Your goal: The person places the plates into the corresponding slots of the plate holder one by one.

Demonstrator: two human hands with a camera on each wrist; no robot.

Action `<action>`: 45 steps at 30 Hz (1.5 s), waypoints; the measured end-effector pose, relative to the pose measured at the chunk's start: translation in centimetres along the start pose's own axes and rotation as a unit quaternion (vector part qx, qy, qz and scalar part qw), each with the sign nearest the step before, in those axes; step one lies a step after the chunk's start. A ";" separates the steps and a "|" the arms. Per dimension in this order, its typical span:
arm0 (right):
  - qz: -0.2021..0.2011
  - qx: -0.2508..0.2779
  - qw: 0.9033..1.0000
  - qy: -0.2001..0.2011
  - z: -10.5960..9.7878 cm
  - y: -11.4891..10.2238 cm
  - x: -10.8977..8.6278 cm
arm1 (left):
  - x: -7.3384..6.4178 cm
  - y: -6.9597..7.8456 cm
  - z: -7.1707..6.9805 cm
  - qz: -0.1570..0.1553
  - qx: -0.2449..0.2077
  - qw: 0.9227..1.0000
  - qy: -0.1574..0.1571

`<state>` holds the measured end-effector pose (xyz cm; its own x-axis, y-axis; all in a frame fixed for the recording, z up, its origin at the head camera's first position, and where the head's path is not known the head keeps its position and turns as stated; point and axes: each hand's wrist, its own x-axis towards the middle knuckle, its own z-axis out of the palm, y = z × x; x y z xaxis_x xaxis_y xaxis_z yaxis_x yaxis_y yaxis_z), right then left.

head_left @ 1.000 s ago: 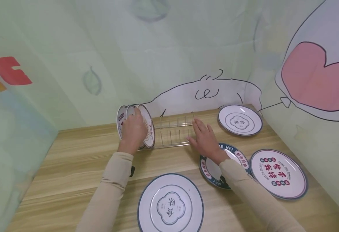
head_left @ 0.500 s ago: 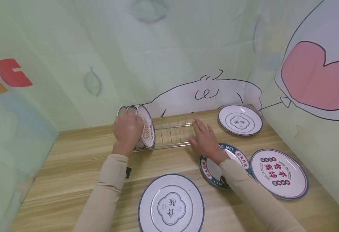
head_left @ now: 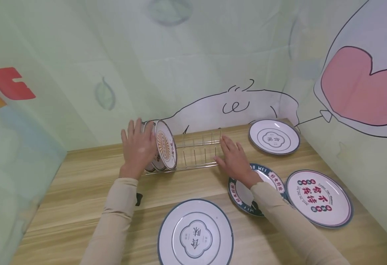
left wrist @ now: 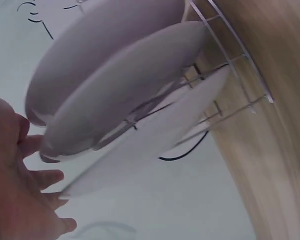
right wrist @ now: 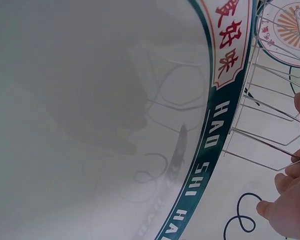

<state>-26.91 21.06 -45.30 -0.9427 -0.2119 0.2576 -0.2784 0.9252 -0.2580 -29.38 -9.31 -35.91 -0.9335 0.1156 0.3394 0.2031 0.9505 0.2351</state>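
A wire dish rack (head_left: 196,166) stands near the back wall. Three plates stand on edge in its left end; the rightmost plate (head_left: 166,145) has an orange sunburst print. My left hand (head_left: 137,149) is at the left side of these plates with its fingers spread and pointing up. In the left wrist view its fingertips lie at the edges of the standing plates (left wrist: 120,90); whether they touch is hard to tell. My right hand (head_left: 236,158) holds the rack's right end, thumb in front and fingers behind, around the end wires (right wrist: 270,162).
On the wooden table (head_left: 80,184) lie a green-rimmed plate (head_left: 243,193) under my right forearm, a plate with red characters (head_left: 319,198), a small plate (head_left: 274,137) at the back right, and a large plate (head_left: 195,235) in front.
My left hand has let go of the standing plates' top edges and moved left, its fingers spreading. The plates stay upright in the rack. The right hand has kept its place.
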 end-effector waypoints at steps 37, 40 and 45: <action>0.000 0.005 1.000 0.009 0.1 -0.2 -0.1 | -0.2 -2.5 2.3 0.051 0.031 0.997 0.040; 0.000 0.005 1.000 0.008 0.0 -0.3 -0.1 | -0.3 -2.4 2.3 0.046 0.034 0.997 0.044; 0.001 0.007 1.000 0.007 -0.2 -0.4 -0.1 | -0.2 -2.3 2.2 0.034 0.031 0.998 0.054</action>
<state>-26.65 20.81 -45.08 -0.9407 -0.2049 0.2702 -0.2787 0.9211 -0.2717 -30.29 -10.88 -38.55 -0.8809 0.1512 0.4485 0.2421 0.9582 0.1526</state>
